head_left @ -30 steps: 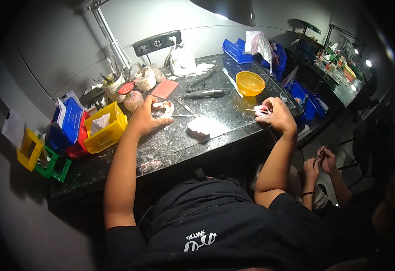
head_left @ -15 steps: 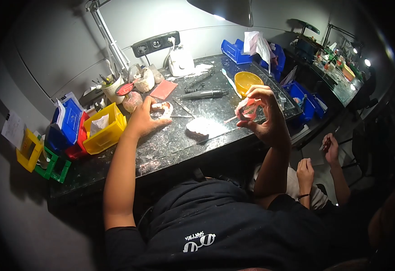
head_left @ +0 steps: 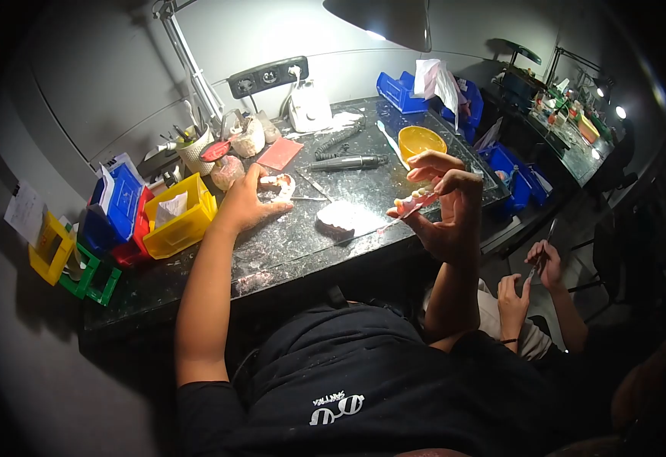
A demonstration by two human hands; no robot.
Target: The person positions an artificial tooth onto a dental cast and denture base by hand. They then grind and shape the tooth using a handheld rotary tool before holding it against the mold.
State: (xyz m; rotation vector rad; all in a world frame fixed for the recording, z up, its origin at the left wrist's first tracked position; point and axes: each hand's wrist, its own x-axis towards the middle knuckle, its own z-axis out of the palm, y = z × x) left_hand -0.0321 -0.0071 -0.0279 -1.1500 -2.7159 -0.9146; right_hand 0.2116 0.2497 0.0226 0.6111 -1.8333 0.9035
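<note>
My left hand (head_left: 249,202) rests at the bench with thumb and fingers closed around a dental cast (head_left: 286,183) shaped like an arch. Raised over the bench on the other side, my right hand (head_left: 453,206) pinches a pink denture (head_left: 408,206) with a row of teeth, tilted under the lamp light. Between the hands a white plaster model (head_left: 334,217) lies on the dark bench (head_left: 295,247), strongly lit. A thin metal tool (head_left: 314,185) lies beyond it, close to the cast. Behind these are a pink wax sheet (head_left: 281,154) and a black handpiece (head_left: 348,162).
A yellow bowl (head_left: 422,145) and a toothbrush (head_left: 390,139) stand at the back right. Yellow bin (head_left: 184,217), blue bin (head_left: 112,206) and a tool cup (head_left: 194,152) line the left. A lamp (head_left: 382,19) hangs above. Another person's hands (head_left: 527,282) are at lower right.
My right hand has turned the denture, so its row of teeth now shows. My left hand stays on the cast. The other person's hands have come closer together.
</note>
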